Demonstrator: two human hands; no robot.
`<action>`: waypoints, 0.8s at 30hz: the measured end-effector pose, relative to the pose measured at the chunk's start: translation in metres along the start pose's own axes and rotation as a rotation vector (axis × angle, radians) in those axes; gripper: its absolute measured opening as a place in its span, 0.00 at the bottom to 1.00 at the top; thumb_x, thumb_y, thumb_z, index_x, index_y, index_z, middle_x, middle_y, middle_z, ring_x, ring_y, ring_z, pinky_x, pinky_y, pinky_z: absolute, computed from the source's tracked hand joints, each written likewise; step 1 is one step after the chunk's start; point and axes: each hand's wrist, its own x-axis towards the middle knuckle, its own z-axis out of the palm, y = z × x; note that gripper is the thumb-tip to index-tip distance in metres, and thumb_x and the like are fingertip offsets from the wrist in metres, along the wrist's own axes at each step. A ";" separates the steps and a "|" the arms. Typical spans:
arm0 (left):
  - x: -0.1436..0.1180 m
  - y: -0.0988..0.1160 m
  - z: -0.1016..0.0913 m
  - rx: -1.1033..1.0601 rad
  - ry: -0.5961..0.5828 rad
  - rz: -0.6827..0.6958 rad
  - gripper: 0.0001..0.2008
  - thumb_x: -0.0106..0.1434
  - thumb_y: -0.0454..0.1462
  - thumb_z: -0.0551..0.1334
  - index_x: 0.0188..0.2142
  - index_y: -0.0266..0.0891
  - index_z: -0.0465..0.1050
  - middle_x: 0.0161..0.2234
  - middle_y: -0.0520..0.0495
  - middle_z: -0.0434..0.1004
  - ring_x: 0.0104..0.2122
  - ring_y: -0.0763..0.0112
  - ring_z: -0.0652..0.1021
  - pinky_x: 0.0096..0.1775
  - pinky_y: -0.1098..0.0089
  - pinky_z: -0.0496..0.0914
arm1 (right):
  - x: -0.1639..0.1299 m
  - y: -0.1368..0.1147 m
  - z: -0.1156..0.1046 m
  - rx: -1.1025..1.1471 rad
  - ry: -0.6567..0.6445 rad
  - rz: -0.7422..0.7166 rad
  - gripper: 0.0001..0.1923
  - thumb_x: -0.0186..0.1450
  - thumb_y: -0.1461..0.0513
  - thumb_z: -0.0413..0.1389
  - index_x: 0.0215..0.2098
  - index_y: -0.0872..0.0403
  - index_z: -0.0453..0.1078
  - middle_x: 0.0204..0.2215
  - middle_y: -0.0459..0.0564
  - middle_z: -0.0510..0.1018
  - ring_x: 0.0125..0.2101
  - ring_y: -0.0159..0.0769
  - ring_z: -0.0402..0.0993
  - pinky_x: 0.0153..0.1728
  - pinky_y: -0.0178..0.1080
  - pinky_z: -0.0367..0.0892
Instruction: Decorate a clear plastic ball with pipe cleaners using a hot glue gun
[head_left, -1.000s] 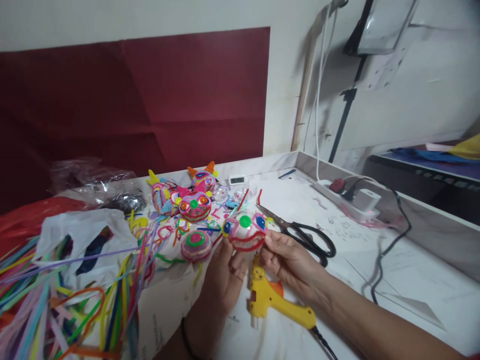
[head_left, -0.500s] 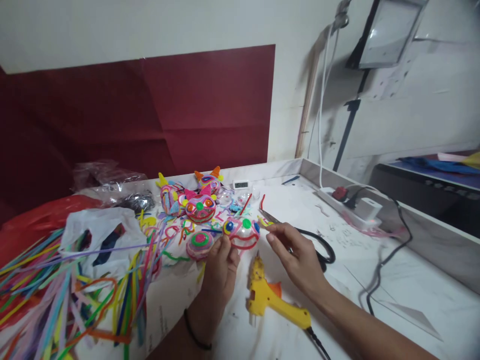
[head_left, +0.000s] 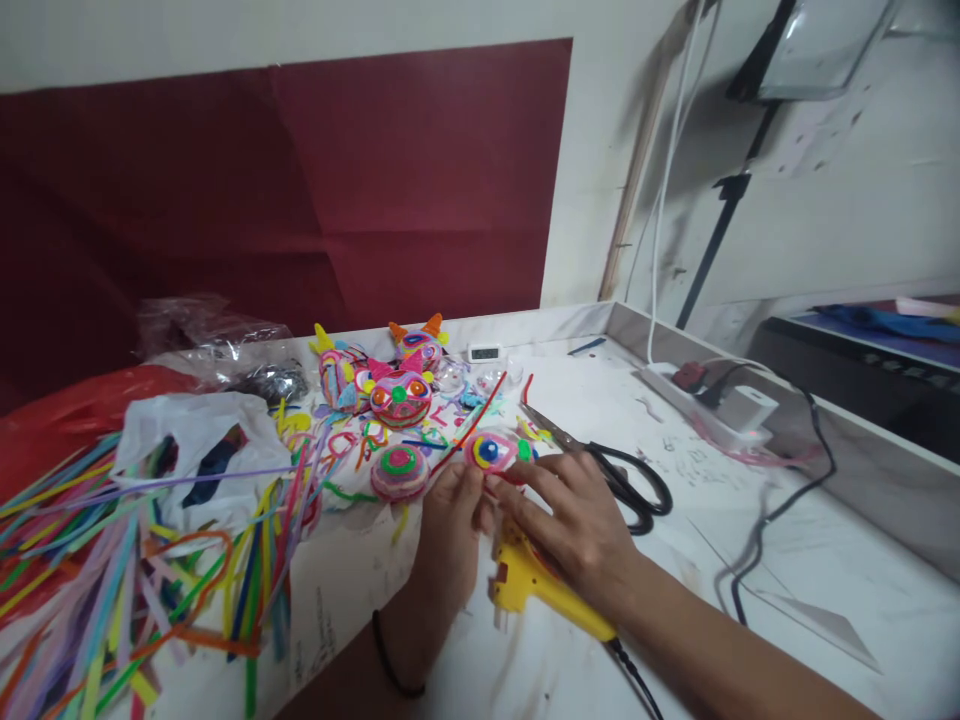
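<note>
A small clear plastic face ornament (head_left: 489, 453) trimmed with coloured pipe cleaner is between my two hands. One blue-and-yellow eye and the green nose show; fingers cover its lower part. My left hand (head_left: 451, 525) pinches its lower left edge. Across its lower right, the bent fingers of my right hand (head_left: 574, 520) are closed over it. Beneath my right hand lies a yellow glue gun (head_left: 551, 598), its nozzle hidden. Black-handled scissors (head_left: 626, 475) lie just beyond that hand. A red pipe cleaner (head_left: 480, 418) slants behind the ornament.
Finished face ornaments (head_left: 401, 398) and a round pink-green piece (head_left: 400, 470) sit at the back. Loose pipe cleaners (head_left: 97, 590) and a white plastic bag (head_left: 199, 450) cover the left. A power strip (head_left: 716, 415) with cables runs along the right edge, near a small digital display (head_left: 484, 352).
My right hand has moved left onto the ornament and partly hides the glue gun. The ornament has turned, and its red mouth is now covered. The view has tilted down slightly.
</note>
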 end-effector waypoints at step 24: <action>0.002 0.004 0.003 -0.096 -0.059 -0.086 0.14 0.54 0.42 0.68 0.22 0.36 0.69 0.18 0.53 0.69 0.19 0.78 0.70 0.24 0.76 0.64 | -0.003 -0.003 0.001 -0.148 -0.023 -0.043 0.16 0.68 0.67 0.47 0.51 0.59 0.70 0.42 0.58 0.79 0.39 0.46 0.66 0.36 0.46 0.57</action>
